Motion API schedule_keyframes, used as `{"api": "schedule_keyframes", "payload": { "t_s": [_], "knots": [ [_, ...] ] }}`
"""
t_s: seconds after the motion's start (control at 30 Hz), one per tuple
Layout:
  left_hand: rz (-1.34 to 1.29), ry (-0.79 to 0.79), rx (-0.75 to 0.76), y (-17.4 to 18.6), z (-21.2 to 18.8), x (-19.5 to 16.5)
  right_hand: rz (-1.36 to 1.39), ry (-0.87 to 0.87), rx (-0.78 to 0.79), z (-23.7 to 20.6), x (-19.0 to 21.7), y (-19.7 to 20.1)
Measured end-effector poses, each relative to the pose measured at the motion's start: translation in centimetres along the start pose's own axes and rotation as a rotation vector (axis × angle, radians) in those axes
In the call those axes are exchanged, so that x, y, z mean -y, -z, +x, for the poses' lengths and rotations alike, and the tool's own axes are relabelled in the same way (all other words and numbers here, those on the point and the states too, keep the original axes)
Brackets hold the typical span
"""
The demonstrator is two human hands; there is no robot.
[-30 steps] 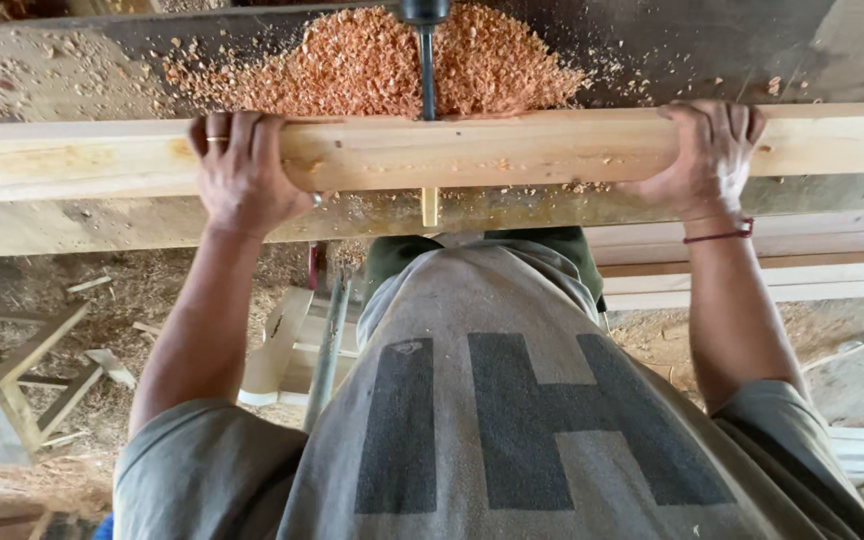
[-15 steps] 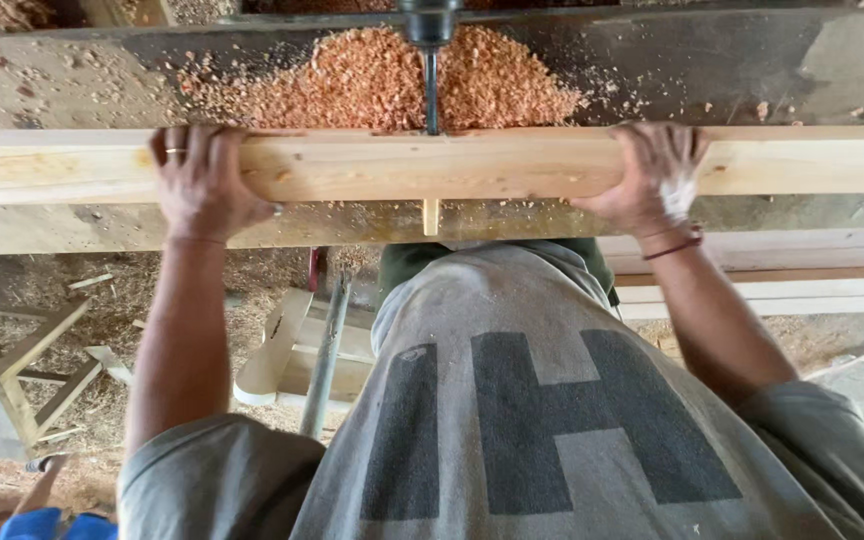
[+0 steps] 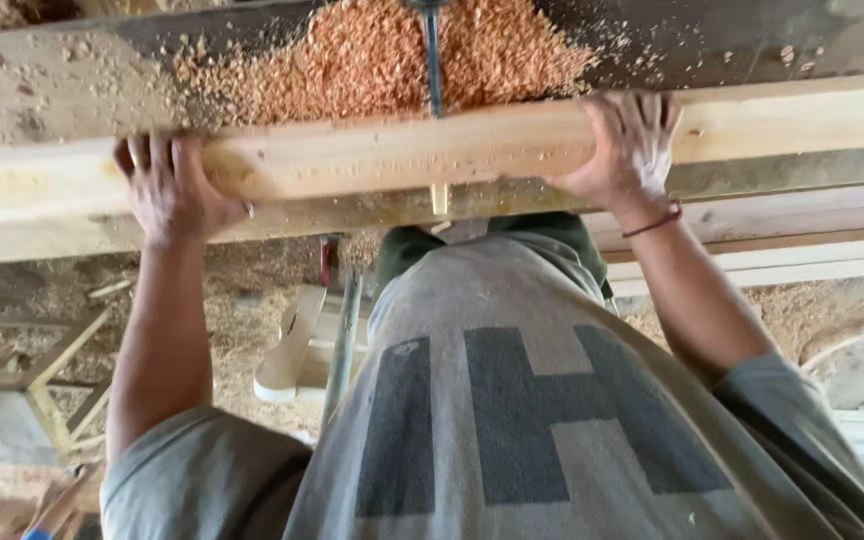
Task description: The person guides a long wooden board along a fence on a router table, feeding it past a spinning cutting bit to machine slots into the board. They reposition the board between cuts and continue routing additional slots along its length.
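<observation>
Nearest, below the grey shirt, lie a sawdust-strewn floor (image 3: 242, 300) and a pale wooden frame (image 3: 52, 380). Both hands, left (image 3: 177, 190) and right (image 3: 627, 145), are clamped on a long wooden plank (image 3: 392, 155) lying across the tabletop (image 3: 42, 90). Beyond it, a drill bit (image 3: 433, 60) stands upright in orange shavings (image 3: 352, 55).

A pale, smooth-planed wooden beam (image 3: 402, 155) is lying matt under both grips. Coarse reddish sawdust (image 3: 382, 55) is heaping on the rough, dusty desk (image 3: 42, 85). The dark metal drill bit (image 3: 433, 60) is showing a dull sheen.
</observation>
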State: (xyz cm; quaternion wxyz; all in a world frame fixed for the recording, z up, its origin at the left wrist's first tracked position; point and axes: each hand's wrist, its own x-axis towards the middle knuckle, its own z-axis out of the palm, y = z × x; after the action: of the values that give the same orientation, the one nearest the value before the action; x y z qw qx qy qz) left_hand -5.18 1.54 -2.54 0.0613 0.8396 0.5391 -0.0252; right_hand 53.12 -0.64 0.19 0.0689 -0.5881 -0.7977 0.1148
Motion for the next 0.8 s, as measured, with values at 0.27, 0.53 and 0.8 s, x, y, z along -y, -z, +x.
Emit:
{"api": "schedule_keyframes", "payload": {
  "t_s": [0.27,0.53,0.8],
  "knots": [
    [-0.031,0.139,0.177,-1.3,-7.4,-0.7,0.085,-0.016,0.077,-4.3,-2.0,0.1],
    [0.048,0.169,0.246,2.1,-6.1,-0.6,-0.015,0.063,0.015,-4.4,-2.8,0.8],
    [-0.162,0.036,-0.092,2.0,-1.5,-6.7,-0.012,0.067,0.020,-2.9,-1.1,1.1]
  ]
}}
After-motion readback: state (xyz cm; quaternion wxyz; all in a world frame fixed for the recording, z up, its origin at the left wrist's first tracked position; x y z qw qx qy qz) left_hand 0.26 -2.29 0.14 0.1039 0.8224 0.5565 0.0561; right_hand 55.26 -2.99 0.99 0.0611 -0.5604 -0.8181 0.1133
